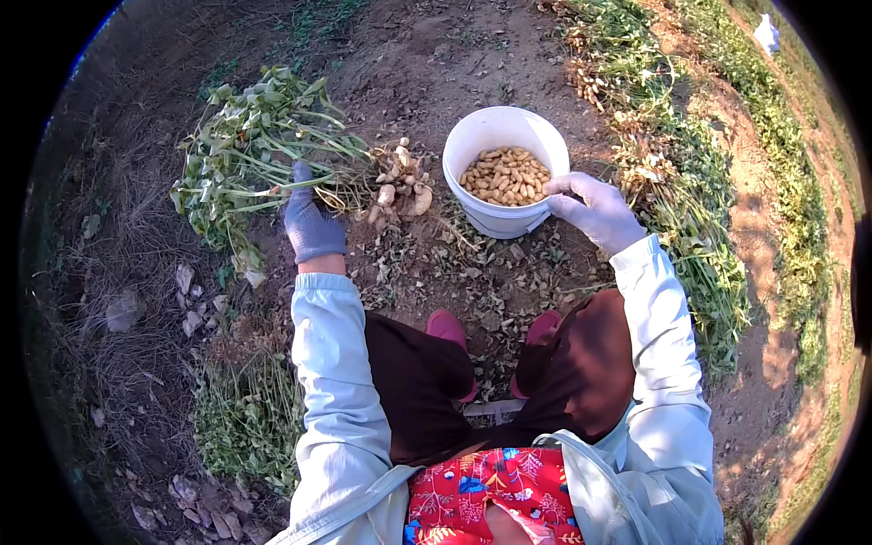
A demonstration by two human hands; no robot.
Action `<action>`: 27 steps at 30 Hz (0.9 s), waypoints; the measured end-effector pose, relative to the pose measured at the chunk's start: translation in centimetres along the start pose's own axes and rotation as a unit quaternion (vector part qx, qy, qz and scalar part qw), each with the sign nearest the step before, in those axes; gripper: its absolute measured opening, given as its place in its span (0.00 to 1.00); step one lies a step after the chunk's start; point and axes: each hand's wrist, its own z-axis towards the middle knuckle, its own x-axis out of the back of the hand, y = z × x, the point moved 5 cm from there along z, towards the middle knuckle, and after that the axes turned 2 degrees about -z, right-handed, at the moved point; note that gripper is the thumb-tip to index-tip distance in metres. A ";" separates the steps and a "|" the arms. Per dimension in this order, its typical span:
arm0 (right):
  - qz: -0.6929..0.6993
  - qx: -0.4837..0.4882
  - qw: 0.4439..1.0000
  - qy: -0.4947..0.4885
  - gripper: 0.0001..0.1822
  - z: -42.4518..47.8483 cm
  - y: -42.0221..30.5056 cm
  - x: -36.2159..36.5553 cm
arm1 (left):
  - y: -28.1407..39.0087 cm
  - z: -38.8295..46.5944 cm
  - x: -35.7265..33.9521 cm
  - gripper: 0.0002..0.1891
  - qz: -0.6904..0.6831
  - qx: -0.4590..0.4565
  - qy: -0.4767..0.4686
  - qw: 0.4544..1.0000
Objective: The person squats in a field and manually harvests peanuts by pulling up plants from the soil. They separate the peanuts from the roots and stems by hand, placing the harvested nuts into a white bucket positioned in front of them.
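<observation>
My gloved left hand (310, 218) grips the stems of an uprooted peanut plant (252, 150), whose leaves spread to the left. Its root end, bearing a cluster of peanut pods (402, 184), points right toward a white plastic bucket (501, 221). Shelled-in peanuts (507, 177) cover the bucket's bottom in a heap. At the bucket's right rim is my gloved right hand (596, 208), thumb and fingertips at the edge. Whether those fingers pinch the rim or only touch it I cannot tell.
A long row of pulled peanut plants (681, 197) lies on the right, some with pods showing. Another pile of plants (248, 422) is at lower left, near stones (194, 306). Dry leaves litter the soil (422, 266) before my pink shoes (447, 330). A white object (767, 34) stands far right.
</observation>
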 end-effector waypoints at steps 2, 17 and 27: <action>-0.003 0.050 0.998 -0.032 0.20 3.3 -3.6 -3.4 | -0.7 -0.1 -0.1 0.09 -0.031 0.021 -0.019 0.999; -0.011 -0.002 0.999 0.049 0.22 6.2 -5.3 -12.4 | -0.8 -1.4 -1.7 0.13 0.046 -0.038 -0.031 0.998; -0.191 0.044 0.979 -0.049 0.25 7.0 -5.7 -14.7 | -1.6 -0.7 0.1 0.26 0.104 -0.063 0.140 0.983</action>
